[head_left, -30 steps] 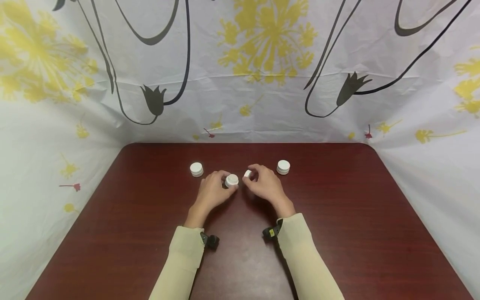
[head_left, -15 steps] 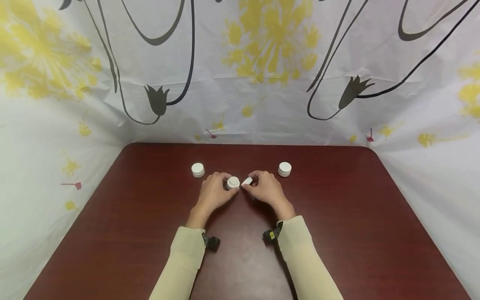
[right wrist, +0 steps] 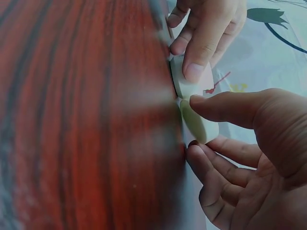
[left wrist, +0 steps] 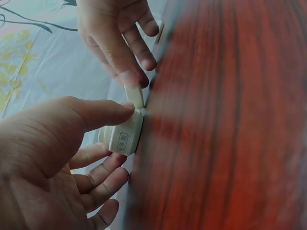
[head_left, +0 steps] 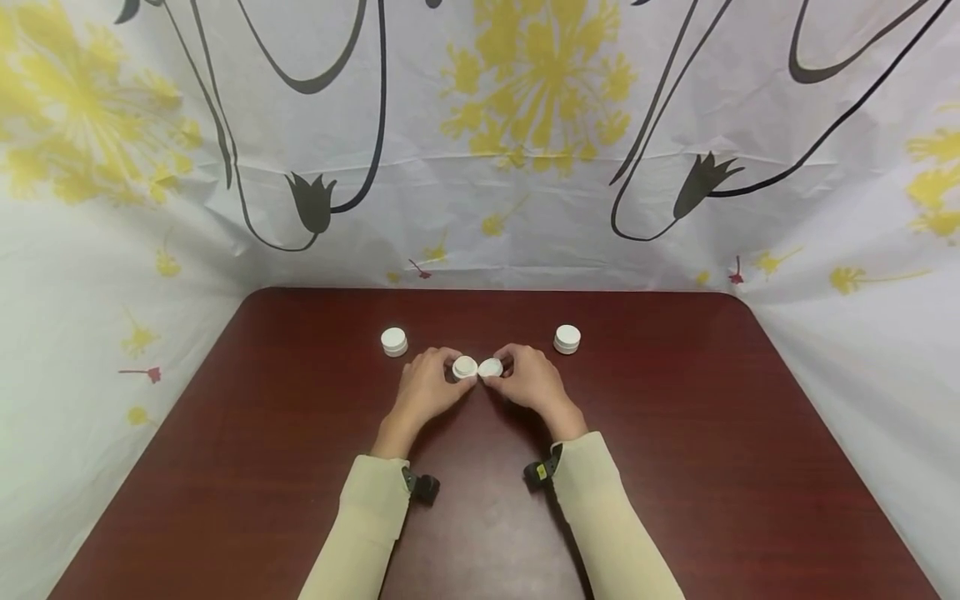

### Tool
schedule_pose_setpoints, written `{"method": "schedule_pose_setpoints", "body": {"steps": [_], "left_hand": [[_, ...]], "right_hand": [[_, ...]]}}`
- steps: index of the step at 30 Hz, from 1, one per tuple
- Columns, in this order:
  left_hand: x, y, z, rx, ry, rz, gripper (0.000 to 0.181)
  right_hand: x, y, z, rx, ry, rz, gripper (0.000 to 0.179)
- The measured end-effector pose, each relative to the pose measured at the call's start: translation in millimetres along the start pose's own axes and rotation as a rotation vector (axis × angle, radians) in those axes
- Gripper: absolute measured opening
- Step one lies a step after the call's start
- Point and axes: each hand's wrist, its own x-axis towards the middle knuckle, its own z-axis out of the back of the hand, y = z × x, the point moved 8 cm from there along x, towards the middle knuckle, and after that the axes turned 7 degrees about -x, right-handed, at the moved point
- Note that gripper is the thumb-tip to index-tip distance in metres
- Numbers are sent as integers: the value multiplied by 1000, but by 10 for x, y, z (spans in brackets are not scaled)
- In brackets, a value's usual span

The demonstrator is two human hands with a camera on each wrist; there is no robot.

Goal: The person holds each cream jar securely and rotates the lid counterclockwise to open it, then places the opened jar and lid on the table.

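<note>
My left hand grips a small white jar between thumb and fingers, its round mouth facing up. In the left wrist view the jar bears a small dark printed label on its side. Right beside it, my right hand pinches a white lid by its edges, tilted so that its hollow inner side shows in the head view. The right wrist view has the lid close against the jar; whether they touch is hard to tell.
A white lidded jar stands on the dark red wooden table beyond my left hand. Another white lidded jar stands beyond my right hand. A patterned white cloth hangs behind the table's far edge.
The right hand has come slightly nearer and lower, and the lid has turned from edge-on to inner side up, beside the jar. The left hand keeps its grip nearly in place.
</note>
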Motion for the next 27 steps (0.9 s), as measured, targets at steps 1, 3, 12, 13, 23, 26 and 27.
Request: {"method": "schedule_pose_setpoints", "body": {"steps": [1,3,12,13,23,26,27], "left_hand": [[1,5,-2,0,1,1,42],[4,8,-1,-3,0,-1,42],[23,27,-13,-21,1,3,42],[24,25,-12,-20,1,1,42],[12,30,-14,-34,17,-1,47],[0,34,-3,-50,23,7,53],[-4,35,2,-57,25,10,54]], "right_hand": [[3,-3,-6,-7,2,-1,32],[7,-7,-15,-18,0,-6,33],[18,-12,-52,-30,8,-14,35],[17,-9,-51,-27,8,-12,36],[-4,15,-48,-13,32,7,51],[-5,28,-22,-22,26,10,54],[-3,34,-14,-25,23,10,55]]}}
